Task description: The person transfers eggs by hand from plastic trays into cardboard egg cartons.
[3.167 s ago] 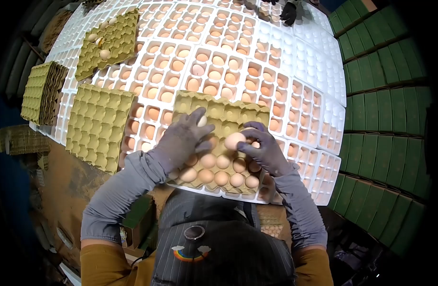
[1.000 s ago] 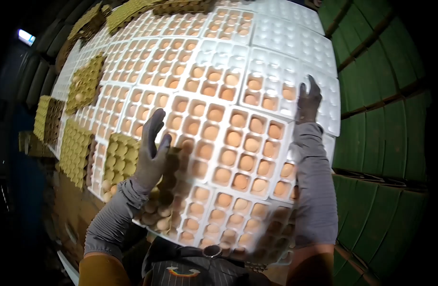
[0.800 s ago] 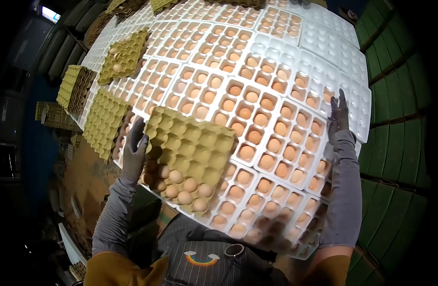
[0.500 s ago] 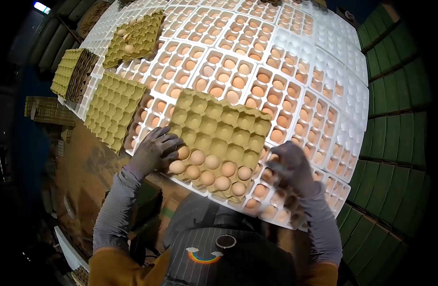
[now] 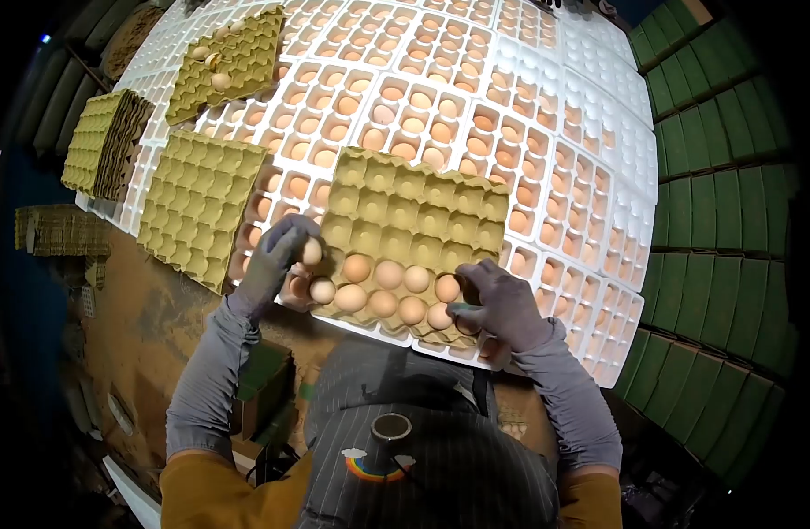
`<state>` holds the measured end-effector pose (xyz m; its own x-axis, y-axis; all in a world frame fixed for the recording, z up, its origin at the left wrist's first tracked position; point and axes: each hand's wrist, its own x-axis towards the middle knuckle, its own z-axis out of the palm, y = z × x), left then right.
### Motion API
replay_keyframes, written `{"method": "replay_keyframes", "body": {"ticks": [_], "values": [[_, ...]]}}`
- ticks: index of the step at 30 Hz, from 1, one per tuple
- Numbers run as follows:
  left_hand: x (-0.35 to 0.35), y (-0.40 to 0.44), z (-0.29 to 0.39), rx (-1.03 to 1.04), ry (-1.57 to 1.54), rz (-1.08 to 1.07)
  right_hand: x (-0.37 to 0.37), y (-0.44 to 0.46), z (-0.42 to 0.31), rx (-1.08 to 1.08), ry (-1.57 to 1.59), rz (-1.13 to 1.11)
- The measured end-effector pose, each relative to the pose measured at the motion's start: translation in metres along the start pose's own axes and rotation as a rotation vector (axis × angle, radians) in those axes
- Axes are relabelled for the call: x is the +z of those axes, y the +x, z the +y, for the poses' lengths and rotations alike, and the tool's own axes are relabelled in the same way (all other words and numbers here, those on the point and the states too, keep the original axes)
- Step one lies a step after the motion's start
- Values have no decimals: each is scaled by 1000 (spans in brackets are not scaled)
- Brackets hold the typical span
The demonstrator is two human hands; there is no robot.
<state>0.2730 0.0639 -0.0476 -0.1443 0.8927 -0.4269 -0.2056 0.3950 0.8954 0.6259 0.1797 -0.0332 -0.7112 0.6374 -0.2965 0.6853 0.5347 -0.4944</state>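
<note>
A moulded pulp egg tray [image 5: 414,207] lies in front of me, with brown eggs [image 5: 383,304] in its two nearest rows and bare cups farther back. At the tray's left edge my left hand [image 5: 274,264], in a grey glove, is closed around an egg [image 5: 311,250] raised above the cups. My right hand [image 5: 502,304], gloved as well, reaches over the tray's right end. Its thumb and finger are spread beside an egg [image 5: 447,287] seated in its cup, and another egg [image 5: 468,324] is partly covered below that hand.
White trays [image 5: 414,115] of eggs spread widely beneath and beyond the pulp tray. An overturned pulp tray [image 5: 198,203] lies left, near a pulp tray stack [image 5: 105,141]. Another pulp tray [image 5: 229,66] carries several eggs. Green boxes [image 5: 713,238] line the right side.
My left hand has lifted an egg from the back row's left end. My right hand has moved left onto the tray's right end, where another egg now sits in the front row.
</note>
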Motion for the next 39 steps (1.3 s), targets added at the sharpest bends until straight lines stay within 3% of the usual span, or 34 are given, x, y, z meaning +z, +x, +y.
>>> {"method": "replay_keyframes", "body": {"ticks": [1, 2, 4, 8, 12, 13, 14, 16, 17, 18, 20, 21, 22, 24, 26, 30, 33, 34, 36, 37, 39], "values": [[3, 6, -9, 65, 293, -1, 15, 8, 3, -37, -215, -109], [19, 7, -8, 255, 657, -81, 15, 12, 2, -33, -218, -110], [42, 4, -5, 375, 1201, -80, 12, 22, 2, -52, -259, -174], [41, 17, -14, 398, 1159, -60, 13, 25, -3, -99, -338, -133], [41, 14, -18, 361, 1364, -195, 10, 33, -3, -103, -322, -209], [42, 13, -12, 317, 1250, -184, 3, 36, -3, -99, -324, -207], [42, 11, -5, 321, 1249, -188, -8, 37, -5, 15, -148, -260], [45, 8, 9, 19, 467, -170, -19, 34, 0, 134, 28, -307], [49, 10, 11, 302, 588, -202, -22, 29, 6, 228, 673, -345], [57, 9, 14, 267, 660, -247, -24, 26, 8, 313, 1319, -358], [82, 10, 3, 470, 1178, -158, -15, 27, -2, 235, 1500, -272], [90, 12, -7, 453, 1387, -155, -3, 35, 1, 56, 1170, -170], [94, 16, -15, 453, 1387, -155, 6, 41, -1, -113, 836, -70], [100, 23, -24, 456, 1619, -145, 13, 40, -41, -59, 12, 9], [99, 19, -19, 426, 1556, -140, 42, 47, -46, -145, -529, 146], [95, 19, -23, 508, 1638, -130, 25, 44, -38, -104, -369, -19], [96, 15, -2, 369, 1443, -186, 3, 14, -11, 219, 913, 61], [86, 15, -6, 456, 1161, -131, -5, 0, -6, 336, 1416, 52], [91, 15, 19, -155, 317, -275, -4, -25, 9, 310, 1696, 97], [93, 18, 6, -362, -100, -425, -6, -34, 9, 277, 1778, 150], [131, 12, 8, -347, -348, -472, 15, -42, 42, 256, 2055, 177]]}}
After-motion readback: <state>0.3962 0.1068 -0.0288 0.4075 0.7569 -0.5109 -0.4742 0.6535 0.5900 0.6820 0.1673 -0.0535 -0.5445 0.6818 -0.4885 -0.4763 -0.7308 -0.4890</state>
